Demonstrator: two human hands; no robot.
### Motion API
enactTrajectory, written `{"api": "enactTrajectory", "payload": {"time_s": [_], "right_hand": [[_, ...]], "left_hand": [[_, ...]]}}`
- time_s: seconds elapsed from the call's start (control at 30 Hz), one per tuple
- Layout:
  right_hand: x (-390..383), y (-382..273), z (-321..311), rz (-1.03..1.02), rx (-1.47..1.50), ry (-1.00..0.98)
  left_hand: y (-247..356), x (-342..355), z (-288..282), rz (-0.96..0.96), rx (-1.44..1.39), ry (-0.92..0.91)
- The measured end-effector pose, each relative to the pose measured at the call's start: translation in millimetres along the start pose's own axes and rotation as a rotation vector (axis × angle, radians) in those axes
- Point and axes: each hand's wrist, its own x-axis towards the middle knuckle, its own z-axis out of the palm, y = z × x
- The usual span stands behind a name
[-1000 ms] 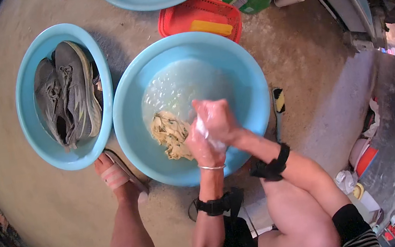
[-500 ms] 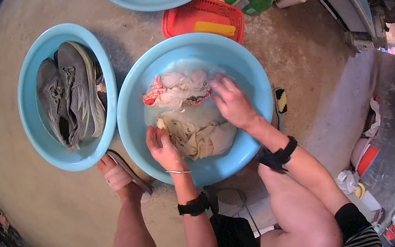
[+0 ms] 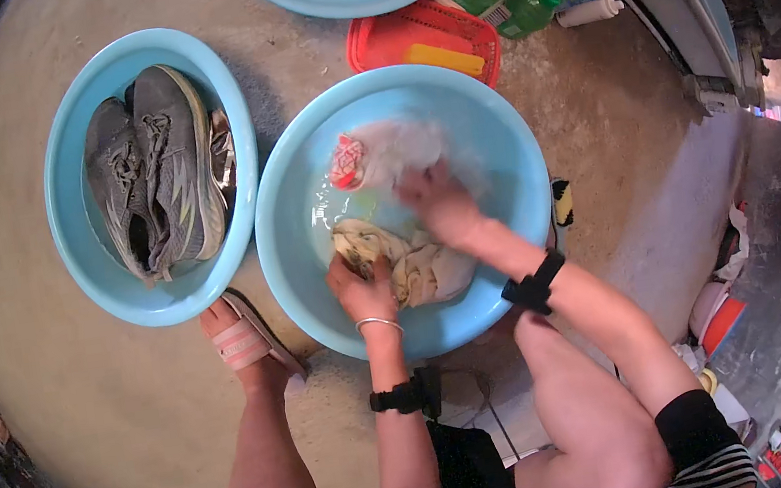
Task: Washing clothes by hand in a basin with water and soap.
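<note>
In a round blue basin (image 3: 273,211) of cloudy, sudsy water, my left hand (image 3: 362,290) grips the edge of a crumpled cream cloth (image 3: 434,270) in the lower half. My right hand (image 3: 441,200), blurred by motion, is at a white cloth (image 3: 389,147) with a red pattern in the upper part of the water; its fingers are smeared, so whether it holds that cloth is unclear. Part of the white cloth is hidden in the water.
An oval blue basin (image 3: 57,191) with grey shoes (image 3: 171,175) stands left. Another blue basin (image 3: 352,2) is behind, beside a red plastic basket (image 3: 369,42) and several bottles (image 3: 518,16). A yellow-and-black brush (image 3: 561,202) lies right of the basin. My sandalled foot (image 3: 239,340) is below the shoes.
My hands were together squeezing white cloth, then parted, leaving it in the water. My left hand is now on the cream cloth; my right has moved slightly down-left at the white cloth.
</note>
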Motion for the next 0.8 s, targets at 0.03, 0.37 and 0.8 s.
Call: {"api": "enactTrajectory", "payload": {"time_s": [0.03,0.37,0.8], "right_hand": [[-3.2,-16.8,11.9,-0.132,-0.021,-0.005],[-5.5,3.4,-20.6,0.361,0.028,-0.179],[-4.7,-27.1,-16.0,0.149,-0.067,-0.204]], "left_hand": [[-7.0,3.4,-2.9,0.003,0.009,0.011],[110.2,42.2,-75.9,-0.062,-0.974,0.177],[12.1,-10.5,2.4,-0.048,-0.015,-0.048]]}}
